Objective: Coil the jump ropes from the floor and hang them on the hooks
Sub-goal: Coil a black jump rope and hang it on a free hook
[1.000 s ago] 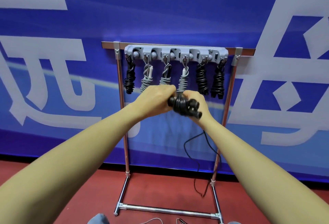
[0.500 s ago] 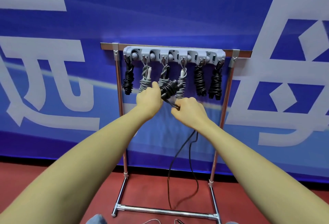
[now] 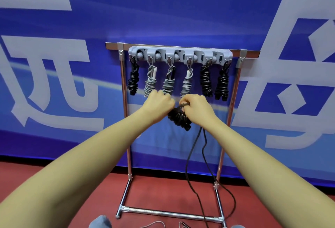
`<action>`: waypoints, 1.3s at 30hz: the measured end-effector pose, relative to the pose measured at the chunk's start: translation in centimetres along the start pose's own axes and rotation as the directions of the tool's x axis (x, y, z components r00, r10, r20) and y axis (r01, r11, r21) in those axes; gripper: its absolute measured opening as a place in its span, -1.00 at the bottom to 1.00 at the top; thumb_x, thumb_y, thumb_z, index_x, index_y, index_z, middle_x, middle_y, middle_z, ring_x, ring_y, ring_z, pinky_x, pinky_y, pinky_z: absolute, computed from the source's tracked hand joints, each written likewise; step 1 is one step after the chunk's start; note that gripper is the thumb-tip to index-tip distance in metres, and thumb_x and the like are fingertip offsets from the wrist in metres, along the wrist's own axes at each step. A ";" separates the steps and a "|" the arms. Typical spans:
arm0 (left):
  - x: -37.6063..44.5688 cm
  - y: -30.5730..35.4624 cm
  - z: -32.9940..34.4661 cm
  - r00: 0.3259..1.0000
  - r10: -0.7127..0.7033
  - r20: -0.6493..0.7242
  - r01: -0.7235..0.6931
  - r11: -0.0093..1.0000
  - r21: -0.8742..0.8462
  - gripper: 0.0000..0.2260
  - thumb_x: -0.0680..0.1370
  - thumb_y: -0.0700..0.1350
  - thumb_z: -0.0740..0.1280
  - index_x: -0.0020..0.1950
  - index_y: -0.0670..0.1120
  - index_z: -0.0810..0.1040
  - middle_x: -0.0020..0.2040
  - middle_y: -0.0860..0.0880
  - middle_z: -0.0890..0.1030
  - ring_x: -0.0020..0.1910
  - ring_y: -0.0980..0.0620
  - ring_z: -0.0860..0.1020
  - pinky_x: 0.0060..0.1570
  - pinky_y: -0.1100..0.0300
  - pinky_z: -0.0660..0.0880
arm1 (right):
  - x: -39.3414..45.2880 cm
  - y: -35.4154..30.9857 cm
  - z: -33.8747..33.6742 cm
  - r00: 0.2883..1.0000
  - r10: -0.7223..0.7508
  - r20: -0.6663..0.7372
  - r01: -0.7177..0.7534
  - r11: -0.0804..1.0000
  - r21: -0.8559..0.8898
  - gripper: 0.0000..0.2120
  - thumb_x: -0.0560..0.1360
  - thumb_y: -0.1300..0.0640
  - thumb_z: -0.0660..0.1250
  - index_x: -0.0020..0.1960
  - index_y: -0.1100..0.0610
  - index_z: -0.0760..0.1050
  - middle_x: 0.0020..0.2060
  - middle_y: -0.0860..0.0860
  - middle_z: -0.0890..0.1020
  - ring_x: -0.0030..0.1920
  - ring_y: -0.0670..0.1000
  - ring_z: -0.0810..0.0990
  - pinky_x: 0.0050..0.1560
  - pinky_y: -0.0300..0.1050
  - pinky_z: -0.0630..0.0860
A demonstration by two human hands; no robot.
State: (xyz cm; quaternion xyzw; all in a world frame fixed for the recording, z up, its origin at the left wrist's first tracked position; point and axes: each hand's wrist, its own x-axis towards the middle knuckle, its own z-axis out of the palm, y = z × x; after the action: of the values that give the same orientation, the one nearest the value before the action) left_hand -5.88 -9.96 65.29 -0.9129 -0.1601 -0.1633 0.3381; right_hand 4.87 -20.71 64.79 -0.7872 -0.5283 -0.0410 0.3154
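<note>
A partly coiled black jump rope [image 3: 178,118] sits between my two hands in front of the rack. My left hand [image 3: 157,103] grips its upper end with curled fingers. My right hand [image 3: 194,105] pinches a loop of the black cord at the top of the coil. The rope's loose tail [image 3: 192,164] hangs down to the red floor. Behind, a grey hook bar [image 3: 179,54] on a chrome stand carries several coiled ropes, black ones at the ends and grey ones [image 3: 168,82] in the middle.
The chrome stand [image 3: 126,137] has a low crossbar [image 3: 168,213] near the floor. A blue banner with white characters [image 3: 54,75] fills the wall behind. Bits of grey rope [image 3: 154,225] and my shoes show at the bottom edge on the red floor.
The coil has dropped from in front of the hanging grey ropes to below my hands. My right hand has come up over the coil's top with a loop of cord.
</note>
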 end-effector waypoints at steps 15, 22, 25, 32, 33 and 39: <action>-1.1 -1.6 -0.2 0.824 0.193 -0.532 -0.333 0.926 -0.180 -0.82 0.34 -0.24 0.44 -0.36 -0.15 0.44 -0.40 -0.08 0.44 -0.47 -0.06 0.38 -0.47 0.23 0.21 | 0.7 -0.3 0.1 0.992 0.089 0.085 -0.109 0.954 0.278 -0.83 0.49 0.22 0.30 -0.25 0.25 0.54 -0.33 0.08 0.56 -0.33 -0.02 0.39 -0.32 -0.15 0.35; -0.6 -0.3 -2.9 0.863 -0.502 -0.063 0.253 0.537 -0.805 -0.73 0.48 0.01 0.34 -0.05 -0.15 0.36 -0.29 -0.12 0.55 -0.31 -0.20 0.46 -0.38 0.08 0.29 | 0.8 -0.7 0.4 0.996 0.075 0.038 -0.081 0.980 0.183 -0.83 0.52 0.12 0.18 -0.21 0.15 0.42 -0.28 0.06 0.50 -0.29 0.08 0.41 -0.24 -0.03 0.41; 0.5 -0.2 -2.9 0.791 -0.595 0.140 0.457 0.423 -0.782 -0.74 0.52 -0.02 0.31 0.04 -0.15 0.33 -0.15 -0.15 0.58 -0.18 -0.22 0.52 -0.30 0.07 0.35 | 0.5 -0.6 0.7 0.999 0.038 0.019 -0.040 0.993 0.113 -0.77 0.56 0.08 0.17 -0.22 0.16 0.38 -0.32 0.06 0.50 -0.29 0.16 0.45 -0.29 -0.05 0.36; 0.7 0.1 -1.0 0.744 -0.628 0.228 0.633 0.552 -0.544 -0.77 0.56 -0.04 0.22 0.08 -0.19 0.43 0.01 -0.18 0.58 -0.02 -0.22 0.54 -0.21 0.10 0.32 | -0.1 -1.5 -0.2 0.990 -0.061 0.129 0.082 0.982 -0.170 -0.72 0.51 0.13 0.20 -0.36 0.10 0.27 -0.35 0.00 0.43 -0.19 0.14 0.42 -0.29 -0.09 0.27; 0.6 0.1 -0.8 0.767 -0.607 0.211 0.624 0.625 -0.470 -0.77 0.58 -0.05 0.22 0.09 -0.20 0.43 0.03 -0.18 0.58 0.00 -0.22 0.55 -0.22 0.10 0.31 | -0.2 -1.5 -0.3 0.986 -0.074 0.152 0.105 0.973 -0.207 -0.70 0.51 0.14 0.20 -0.38 0.10 0.24 -0.38 -0.01 0.41 -0.20 0.14 0.41 -0.30 -0.09 0.25; -0.5 0.4 -0.2 0.871 -0.422 0.251 0.457 0.883 -0.102 -0.83 0.51 -0.31 0.23 0.08 -0.18 0.45 0.02 -0.10 0.61 -0.02 -0.14 0.59 -0.30 0.13 0.26 | -1.2 -2.7 0.0 0.944 -0.271 0.190 0.331 0.801 -0.500 -0.85 0.50 0.22 0.15 -0.03 0.13 0.49 -0.13 0.10 0.57 -0.06 0.20 0.55 -0.25 -0.10 0.24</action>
State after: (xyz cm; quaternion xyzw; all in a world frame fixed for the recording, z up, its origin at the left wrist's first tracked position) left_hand -6.23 -10.48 65.02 -0.8885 -0.3872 -0.1456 0.1985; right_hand 2.05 -21.07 65.49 -0.7502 -0.6315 -0.1900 0.0484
